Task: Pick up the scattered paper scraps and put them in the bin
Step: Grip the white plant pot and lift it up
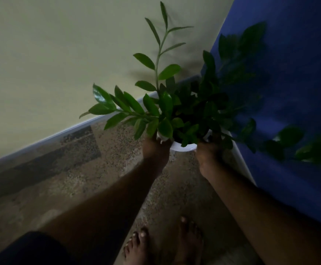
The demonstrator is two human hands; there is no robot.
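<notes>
white pot (182,148) w/ plant (167,109) was gripped at rim by left hand (155,150) & right hand (208,152); best kept level, no scraps seen.

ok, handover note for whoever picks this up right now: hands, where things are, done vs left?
Left hand: grips the left side of the white pot's rim.
Right hand: grips the rim on the right side, partly under the leaves.
The pot holds a leafy green plant and sits in the corner where the pale wall meets the blue wall; whether it rests on the speckled floor or is lifted cannot be told.
Job's things: no paper scraps and no bin in view.
Done: nothing the picture can confirm.
Left: find the scraps, perhaps near the pot, and bin them.
</notes>
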